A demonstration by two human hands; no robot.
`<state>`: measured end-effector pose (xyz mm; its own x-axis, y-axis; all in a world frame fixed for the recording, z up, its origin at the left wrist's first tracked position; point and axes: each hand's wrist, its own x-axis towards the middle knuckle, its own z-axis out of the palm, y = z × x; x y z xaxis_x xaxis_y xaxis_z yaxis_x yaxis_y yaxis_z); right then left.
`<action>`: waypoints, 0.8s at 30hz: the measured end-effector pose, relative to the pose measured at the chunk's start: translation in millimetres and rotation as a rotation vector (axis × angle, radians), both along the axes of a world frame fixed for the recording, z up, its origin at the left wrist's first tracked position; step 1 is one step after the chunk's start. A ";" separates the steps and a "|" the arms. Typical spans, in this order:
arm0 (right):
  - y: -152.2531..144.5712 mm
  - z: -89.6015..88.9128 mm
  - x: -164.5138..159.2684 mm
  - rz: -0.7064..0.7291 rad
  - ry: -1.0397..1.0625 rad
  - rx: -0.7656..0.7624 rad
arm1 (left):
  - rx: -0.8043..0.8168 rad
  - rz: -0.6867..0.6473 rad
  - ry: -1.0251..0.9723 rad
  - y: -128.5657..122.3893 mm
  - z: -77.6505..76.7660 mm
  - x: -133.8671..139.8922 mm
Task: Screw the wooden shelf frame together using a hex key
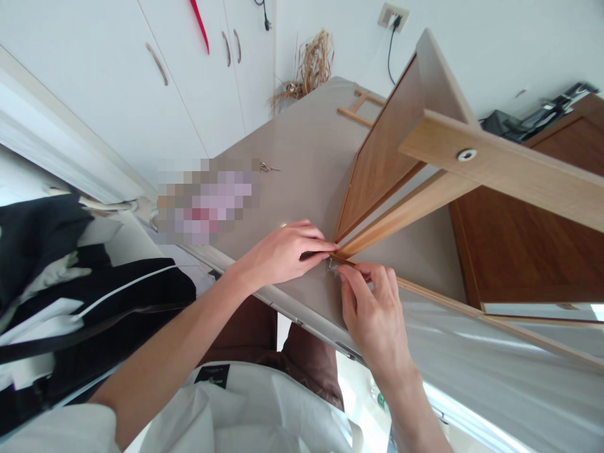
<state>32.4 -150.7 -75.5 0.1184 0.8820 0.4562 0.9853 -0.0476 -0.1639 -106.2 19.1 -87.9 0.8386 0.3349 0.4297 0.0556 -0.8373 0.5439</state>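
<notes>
Grey tabletop (302, 176); wooden frame (389, 132) looks stiff, I'd hold its rail (514, 170); left hand (285, 251) pinches the near corner (348, 247); right hand (377, 302), can't tell.

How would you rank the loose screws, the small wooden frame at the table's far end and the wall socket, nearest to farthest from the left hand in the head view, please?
1. Loose screws: on the table, beyond the left hand.
2. Small wooden frame: far end, to the right.
3. Wall socket: past the table, upper right.
</notes>
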 end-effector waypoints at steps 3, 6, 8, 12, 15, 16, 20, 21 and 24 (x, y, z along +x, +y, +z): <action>0.3 0.4 -0.1 0.002 -0.009 0.001 | 0.004 -0.002 0.014 0.8 -0.9 0.3; 0.3 0.6 -0.9 0.006 -0.024 0.012 | 0.006 -0.006 0.005 1.0 -1.2 0.7; 0.5 0.1 -1.6 0.015 -0.031 0.018 | 0.004 -0.011 -0.005 1.0 -1.2 0.6; 1.6 -1.7 -3.0 0.013 -0.032 0.028 | 0.003 -0.015 0.006 0.8 -0.8 -0.1; 2.2 -2.0 -3.8 0.004 -0.025 0.035 | 0.000 -0.012 0.011 0.9 0.0 -0.2; 2.3 -1.7 -4.0 0.005 -0.023 0.035 | -0.002 -0.011 0.007 0.9 0.2 -0.1; 2.6 0.2 -4.6 0.004 -0.029 0.037 | -0.001 -0.011 -0.004 0.9 0.6 0.2; 2.9 0.7 -4.7 0.004 -0.033 0.040 | 0.001 -0.010 -0.001 0.8 0.5 0.1; 3.9 2.1 -5.1 0.004 -0.043 0.052 | -0.001 -0.004 0.011 0.5 0.4 -0.2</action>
